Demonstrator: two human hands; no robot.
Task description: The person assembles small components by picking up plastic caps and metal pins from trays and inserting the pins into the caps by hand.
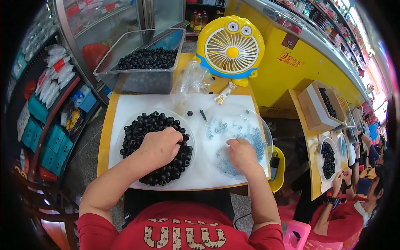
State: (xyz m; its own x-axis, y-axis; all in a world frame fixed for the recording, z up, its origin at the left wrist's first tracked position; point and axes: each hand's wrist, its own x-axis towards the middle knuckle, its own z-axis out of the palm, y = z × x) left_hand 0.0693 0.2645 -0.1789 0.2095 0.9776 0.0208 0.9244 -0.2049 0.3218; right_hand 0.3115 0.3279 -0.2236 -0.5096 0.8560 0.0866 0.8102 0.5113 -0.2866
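A round clear plate (191, 166) on the left is heaped with black, ring-shaped plastic pieces (155, 176), several showing a hole through the middle. My left hand (161, 146) lies over the right half of this heap, fingers curled down and closed; what they hold is hidden. To the right, a second clear plate (269, 137) carries many tiny pale-blue, see-through pieces (255, 138). My right hand (242, 154) reaches among them with thumb and fingers drawn together, and anything in the pinch is too small to make out.
Behind the plates stand a clear tub (143, 79) of black pieces, a crumpled plastic bag (191, 81) and a yellow fan (231, 52). A loose black piece (190, 113) and a thin black part (203, 115) lie between the plates. At right, another person (348, 208) works at a second table.
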